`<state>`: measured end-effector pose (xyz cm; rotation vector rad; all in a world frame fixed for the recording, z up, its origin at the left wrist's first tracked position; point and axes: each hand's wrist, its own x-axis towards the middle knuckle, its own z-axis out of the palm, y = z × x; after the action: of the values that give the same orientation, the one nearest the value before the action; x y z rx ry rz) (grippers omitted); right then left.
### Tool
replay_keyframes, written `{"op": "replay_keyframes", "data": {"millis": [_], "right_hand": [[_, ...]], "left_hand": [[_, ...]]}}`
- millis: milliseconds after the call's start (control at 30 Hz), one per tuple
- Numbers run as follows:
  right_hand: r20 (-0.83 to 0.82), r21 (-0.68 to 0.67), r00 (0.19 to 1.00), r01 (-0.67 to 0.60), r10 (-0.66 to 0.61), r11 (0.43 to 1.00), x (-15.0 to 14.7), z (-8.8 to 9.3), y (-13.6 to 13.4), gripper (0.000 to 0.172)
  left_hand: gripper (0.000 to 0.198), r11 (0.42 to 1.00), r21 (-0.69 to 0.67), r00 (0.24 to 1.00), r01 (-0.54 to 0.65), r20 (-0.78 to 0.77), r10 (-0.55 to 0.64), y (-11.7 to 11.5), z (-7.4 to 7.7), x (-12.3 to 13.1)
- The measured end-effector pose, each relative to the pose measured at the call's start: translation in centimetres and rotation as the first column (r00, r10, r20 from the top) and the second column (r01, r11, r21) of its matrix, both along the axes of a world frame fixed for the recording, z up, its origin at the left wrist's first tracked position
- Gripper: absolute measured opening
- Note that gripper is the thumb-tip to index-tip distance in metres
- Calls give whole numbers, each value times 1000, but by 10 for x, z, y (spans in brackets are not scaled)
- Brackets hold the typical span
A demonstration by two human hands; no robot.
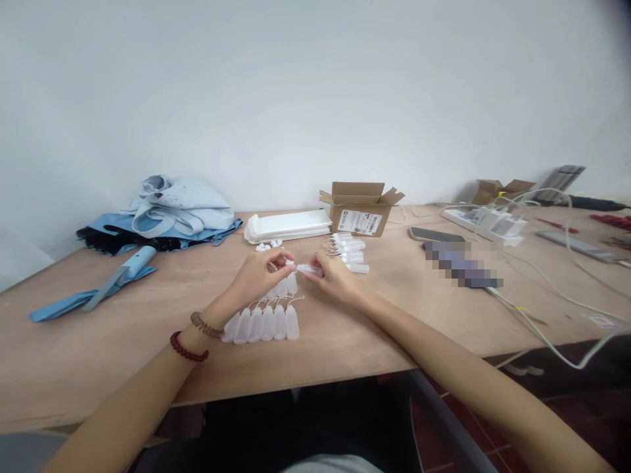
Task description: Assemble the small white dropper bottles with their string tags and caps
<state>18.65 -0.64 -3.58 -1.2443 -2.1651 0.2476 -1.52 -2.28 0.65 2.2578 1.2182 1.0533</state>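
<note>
Between the fingertips of my left hand [261,270] is a small white cap [289,263]. My right hand [332,276] grips a translucent squeeze bottle [309,269], its narrow tip pointing left at the cap; whether the two touch I cannot tell. In front of my left hand lies a row of translucent bottles [267,324] with thin curved spouts, and more bottles [286,286] lie behind that row, partly hidden by my hand. Behind my right hand is another group of bottles [351,249]. Several loose white caps [269,245] sit beyond my left hand.
At the back stand a white flat packet [290,225] and an open cardboard box [357,220]. A folded blue umbrella [133,263] and a pale cloth bag [185,207] are on the left. To the right are phones [436,235], a power strip [486,223] and white cables [547,289].
</note>
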Motion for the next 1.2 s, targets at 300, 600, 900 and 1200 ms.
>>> {"op": "replay_keyframes", "data": {"millis": [300,600,900,1200], "right_hand": [[-69,37,996,-52,55,998,-1,-2,-1,18],[-73,68,994,-78,83,995,-1,-1,-3,18],[-79,69,992,-90,95,994,-2,-1,-3,17],[-124,97,986,-104,115,990,-3,2,-6,16]], "left_hand": [[20,990,120,976,74,-211,-47,4,-7,-2],[34,953,245,945,176,-314,-94,9,-10,-5],[33,980,98,958,174,-245,-146,6,-6,-2],[31,974,-200,994,103,56,-94,6,-3,-2]]}}
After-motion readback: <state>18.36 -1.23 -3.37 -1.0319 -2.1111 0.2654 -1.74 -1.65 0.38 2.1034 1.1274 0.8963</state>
